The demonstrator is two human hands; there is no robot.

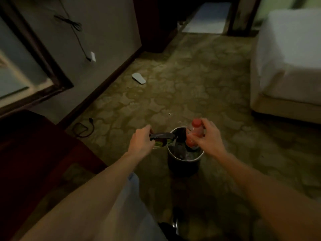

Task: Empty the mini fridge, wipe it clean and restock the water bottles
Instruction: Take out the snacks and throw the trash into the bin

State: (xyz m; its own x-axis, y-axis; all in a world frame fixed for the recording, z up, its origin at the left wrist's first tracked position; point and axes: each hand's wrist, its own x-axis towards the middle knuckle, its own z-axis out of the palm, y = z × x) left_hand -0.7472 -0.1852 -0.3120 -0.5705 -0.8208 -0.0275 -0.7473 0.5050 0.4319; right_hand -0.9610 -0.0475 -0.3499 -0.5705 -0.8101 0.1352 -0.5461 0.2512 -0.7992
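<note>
A round metal bin point(184, 162) stands on the carpet in front of me, with dark rubbish inside. My left hand point(141, 141) grips a dark snack packet point(161, 139) with a green-yellow label, held at the bin's left rim. My right hand point(206, 138) holds a small bottle point(196, 132) with a red cap and pinkish contents, tilted over the bin's right side. No fridge is visible in this view.
A white bed point(288, 63) fills the right side. A dark red cabinet point(34, 153) is at my lower left. A white slipper point(138, 78) lies by the skirting board, and a black cable with plug point(83, 128) trails on the carpet.
</note>
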